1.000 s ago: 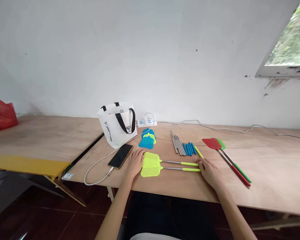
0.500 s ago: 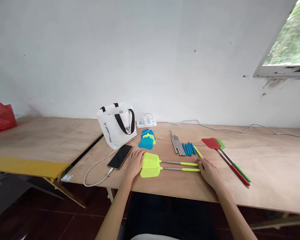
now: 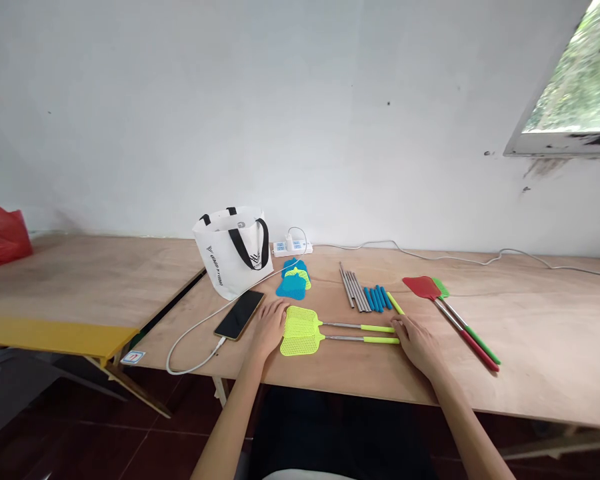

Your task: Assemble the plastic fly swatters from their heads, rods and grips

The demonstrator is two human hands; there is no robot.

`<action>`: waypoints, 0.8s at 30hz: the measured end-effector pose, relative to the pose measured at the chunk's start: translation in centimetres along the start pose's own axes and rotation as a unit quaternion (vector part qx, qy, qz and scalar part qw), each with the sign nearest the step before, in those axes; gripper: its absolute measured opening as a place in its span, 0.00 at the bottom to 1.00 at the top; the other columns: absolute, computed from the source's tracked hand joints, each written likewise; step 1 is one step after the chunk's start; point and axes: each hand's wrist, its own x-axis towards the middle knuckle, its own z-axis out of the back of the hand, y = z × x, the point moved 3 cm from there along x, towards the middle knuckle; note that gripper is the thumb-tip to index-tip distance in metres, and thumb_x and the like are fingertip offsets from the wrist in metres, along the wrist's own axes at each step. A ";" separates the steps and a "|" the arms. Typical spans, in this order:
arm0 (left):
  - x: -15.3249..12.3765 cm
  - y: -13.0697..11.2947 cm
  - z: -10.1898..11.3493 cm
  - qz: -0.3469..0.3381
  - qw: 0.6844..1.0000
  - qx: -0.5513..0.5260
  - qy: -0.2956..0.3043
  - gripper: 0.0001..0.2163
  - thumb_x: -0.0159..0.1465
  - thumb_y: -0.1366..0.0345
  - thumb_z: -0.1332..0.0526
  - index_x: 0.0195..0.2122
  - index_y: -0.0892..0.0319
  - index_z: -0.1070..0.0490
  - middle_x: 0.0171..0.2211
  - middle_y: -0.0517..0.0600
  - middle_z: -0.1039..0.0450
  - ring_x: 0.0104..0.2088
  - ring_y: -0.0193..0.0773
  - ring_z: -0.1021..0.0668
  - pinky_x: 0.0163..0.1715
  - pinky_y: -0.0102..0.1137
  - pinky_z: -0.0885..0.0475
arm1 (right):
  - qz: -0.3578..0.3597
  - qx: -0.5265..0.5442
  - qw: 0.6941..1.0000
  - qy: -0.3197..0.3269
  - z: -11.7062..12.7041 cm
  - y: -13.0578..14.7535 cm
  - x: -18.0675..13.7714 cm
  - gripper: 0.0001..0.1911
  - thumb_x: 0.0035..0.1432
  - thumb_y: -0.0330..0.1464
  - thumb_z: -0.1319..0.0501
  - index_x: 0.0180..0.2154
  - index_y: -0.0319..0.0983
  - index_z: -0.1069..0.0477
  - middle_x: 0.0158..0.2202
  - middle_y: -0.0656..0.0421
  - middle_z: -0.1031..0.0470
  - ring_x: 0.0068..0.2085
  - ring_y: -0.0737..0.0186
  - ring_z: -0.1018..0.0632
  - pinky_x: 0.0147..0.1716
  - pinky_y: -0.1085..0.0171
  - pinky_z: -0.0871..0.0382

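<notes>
Two yellow-green fly swatters (image 3: 300, 345) lie side by side on the wooden table, heads to the left and handles to the right. My left hand (image 3: 270, 327) rests on the table beside their mesh heads, fingers stretched out and holding nothing. At the handle ends lies my right hand (image 3: 417, 341), its fingers extended and loosely bent, touching or nearly touching the grips. Beyond it are a loose yellow-green grip (image 3: 395, 303), several blue grips (image 3: 379, 298) and several grey metal tubes (image 3: 354, 290). Loose blue swatter heads (image 3: 291, 288) with a yellow-green one lie behind the swatters.
A red fly swatter (image 3: 421, 287) and a green one (image 3: 483, 345) lie at the right. To the left are a phone (image 3: 240, 315) on a white cable, and a white bag (image 3: 225, 260). A power strip (image 3: 293, 249) sits by the wall. A gap separates the neighbouring table (image 3: 80, 280).
</notes>
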 end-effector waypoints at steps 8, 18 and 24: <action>0.0 -0.3 0.3 0.003 1.000 -0.001 0.004 0.17 0.73 0.67 0.55 0.56 0.53 0.31 0.60 0.53 0.29 0.63 0.46 0.30 0.63 0.46 0.37 | 0.032 0.050 0.998 0.009 -0.1 -0.1 0.3 0.19 0.64 0.48 0.47 0.32 0.45 0.26 0.35 0.56 0.24 0.35 0.56 0.23 0.37 0.59 0.31; 0.1 0.2 0.6 0.029 0.997 -0.073 -0.011 0.17 0.73 0.62 0.50 0.60 0.56 0.33 0.61 0.57 0.29 0.63 0.48 0.29 0.64 0.48 0.37 | 0.011 0.233 0.972 -0.018 0.4 0.8 0.4 0.27 0.60 0.60 0.48 0.29 0.44 0.34 0.23 0.60 0.29 0.27 0.57 0.27 0.29 0.60 0.32; 0.5 0.1 2.0 0.080 0.975 -0.208 -0.020 0.17 0.73 0.55 0.48 0.58 0.55 0.34 0.59 0.57 0.27 0.60 0.47 0.26 0.60 0.44 0.32 | -0.006 0.314 0.945 -0.097 1.2 0.2 0.3 0.29 0.58 0.62 0.42 0.30 0.43 0.33 0.26 0.57 0.24 0.29 0.58 0.25 0.33 0.61 0.31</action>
